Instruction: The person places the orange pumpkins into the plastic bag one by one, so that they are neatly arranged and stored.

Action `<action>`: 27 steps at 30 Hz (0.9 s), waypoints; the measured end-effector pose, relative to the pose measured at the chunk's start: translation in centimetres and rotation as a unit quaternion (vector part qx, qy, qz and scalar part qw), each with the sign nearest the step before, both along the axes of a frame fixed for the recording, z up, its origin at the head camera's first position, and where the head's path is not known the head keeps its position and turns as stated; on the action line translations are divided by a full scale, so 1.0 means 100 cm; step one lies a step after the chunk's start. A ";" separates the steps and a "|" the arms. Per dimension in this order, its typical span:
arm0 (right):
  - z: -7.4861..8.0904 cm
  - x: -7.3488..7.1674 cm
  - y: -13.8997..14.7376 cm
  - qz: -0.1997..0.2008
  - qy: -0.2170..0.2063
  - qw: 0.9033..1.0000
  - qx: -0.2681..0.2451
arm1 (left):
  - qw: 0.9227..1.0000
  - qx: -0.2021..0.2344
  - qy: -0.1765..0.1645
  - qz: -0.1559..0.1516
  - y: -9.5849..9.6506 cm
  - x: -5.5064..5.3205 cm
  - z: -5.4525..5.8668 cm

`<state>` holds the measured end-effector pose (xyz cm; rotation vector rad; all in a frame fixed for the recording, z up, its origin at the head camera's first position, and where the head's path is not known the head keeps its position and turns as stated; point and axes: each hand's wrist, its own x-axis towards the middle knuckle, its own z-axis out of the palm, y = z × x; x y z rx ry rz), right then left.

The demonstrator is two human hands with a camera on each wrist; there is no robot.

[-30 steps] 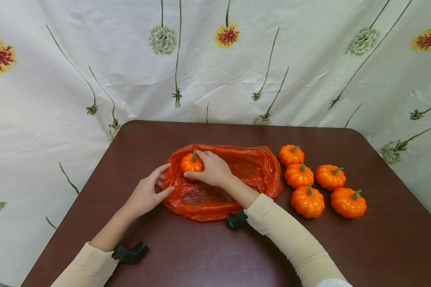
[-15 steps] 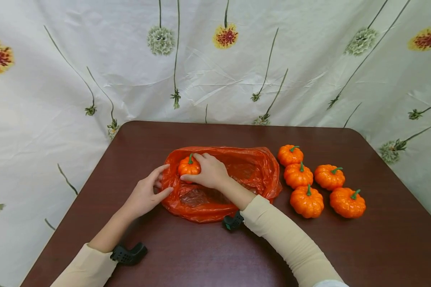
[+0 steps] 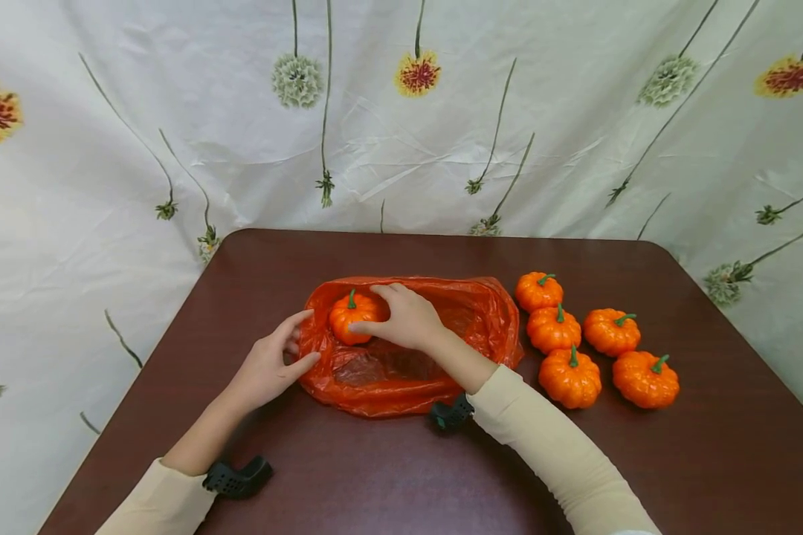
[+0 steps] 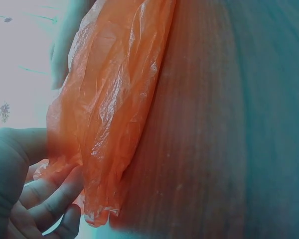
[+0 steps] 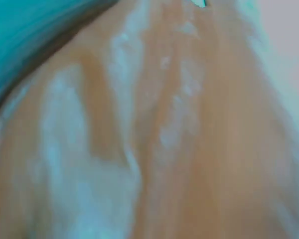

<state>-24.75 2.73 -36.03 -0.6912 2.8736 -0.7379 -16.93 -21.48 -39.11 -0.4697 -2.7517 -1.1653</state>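
One small orange pumpkin [image 3: 352, 319] with a green stem lies inside the left end of a red plastic bag [image 3: 381, 401], whose mouth is spread wide. My right hand [image 3: 407, 316] is over the bag, just right of that pumpkin. Its fingers and thumb are parted, and the thumb overlaps the pumpkin's side in the head view. At the bag's left rim, my left hand [image 3: 274, 360] touches the plastic with thumb and fingers spread apart. In the left wrist view, the left fingers [image 4: 55, 204] lie against the crinkled bag [image 4: 112, 99]. The right wrist view is blurred.
Right of the bag, several more orange pumpkins [image 3: 571, 377] stand grouped on the dark brown table [image 3: 375, 475]. A pale curtain [image 3: 241, 111] with printed flowers hangs behind the table's far edge.
My right hand has let go of the pumpkin and drawn back to the right. The pumpkin stays in the bag's left end. My left hand keeps its place at the rim.
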 end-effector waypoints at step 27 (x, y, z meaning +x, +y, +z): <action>0.058 -0.029 0.168 -0.120 -0.001 0.987 -0.102 | 1.000 0.003 0.008 -0.002 0.000 -0.002 0.001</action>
